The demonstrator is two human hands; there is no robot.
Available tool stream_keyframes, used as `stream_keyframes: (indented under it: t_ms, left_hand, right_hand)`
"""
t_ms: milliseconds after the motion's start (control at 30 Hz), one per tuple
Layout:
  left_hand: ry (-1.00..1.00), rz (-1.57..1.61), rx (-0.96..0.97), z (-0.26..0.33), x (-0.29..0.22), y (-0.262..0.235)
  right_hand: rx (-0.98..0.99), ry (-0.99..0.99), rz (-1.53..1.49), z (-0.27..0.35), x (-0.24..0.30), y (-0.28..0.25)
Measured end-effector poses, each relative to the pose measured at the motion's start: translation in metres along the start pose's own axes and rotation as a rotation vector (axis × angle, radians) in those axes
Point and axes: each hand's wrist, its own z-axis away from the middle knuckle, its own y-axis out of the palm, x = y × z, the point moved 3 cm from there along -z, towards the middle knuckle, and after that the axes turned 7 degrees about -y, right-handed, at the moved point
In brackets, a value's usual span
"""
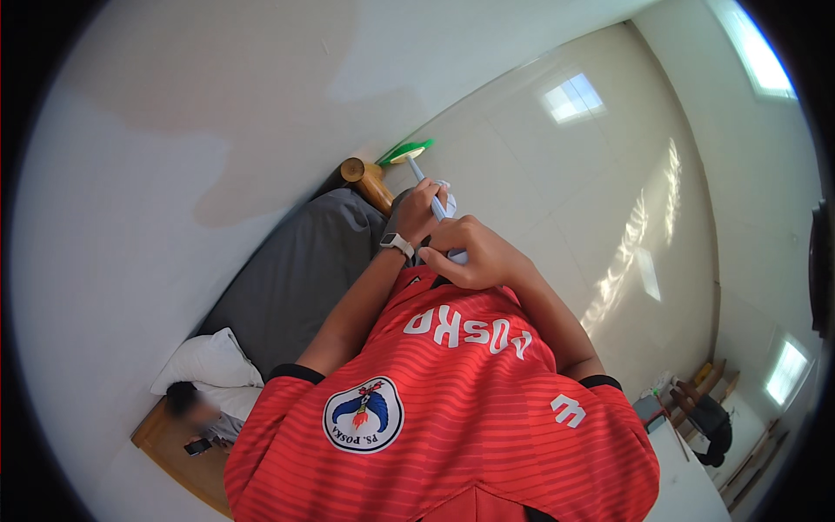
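Observation:
My left hand (423, 207), with a pale watch (398, 244) on its wrist, is closed around the light blue handle (417, 170) of what looks like a broom. The tool's green head (406, 152), with a pale yellow part, rests low by the wall beyond the hand. Nearer my body, my right hand (471, 252) is curled around the upper part of the same handle, which its fingers mostly hide. Something white (450, 204) shows just beside my left hand; I cannot make out what it is.
A bed with a dark grey sheet (291, 261) and a round wooden post (370, 184) stands along the left wall. Next to the white pillows (209, 361), a person (209, 422) holds a phone. Pale tiled floor (557, 174) stretches right. A white table (678, 470) stands lower right.

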Motion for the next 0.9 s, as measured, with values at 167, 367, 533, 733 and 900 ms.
stream_keyframes:
  t_ms: [167, 367, 533, 733, 900]
  left_hand:
    - [-0.01, -0.089, 0.03, -0.001, 0.008, -0.007]
    - [0.112, -0.025, 0.148, -0.013, 0.057, 0.031]
    - [0.126, -0.121, 0.189, -0.023, 0.033, 0.035]
    - [0.157, -0.119, 0.179, -0.025, 0.009, 0.002]
    - [0.089, -0.125, 0.157, -0.021, 0.023, 0.0]
  right_hand:
    - [-0.045, -0.009, -0.065, 0.0, 0.0, -0.008]
    - [-0.072, 0.06, 0.007, -0.001, -0.047, 0.0]
    - [-0.09, 0.084, 0.094, 0.009, -0.034, -0.001]
    - [-0.088, -0.035, 0.085, -0.005, 0.012, -0.004]
    - [-0.099, 0.067, 0.034, -0.01, 0.001, -0.015]
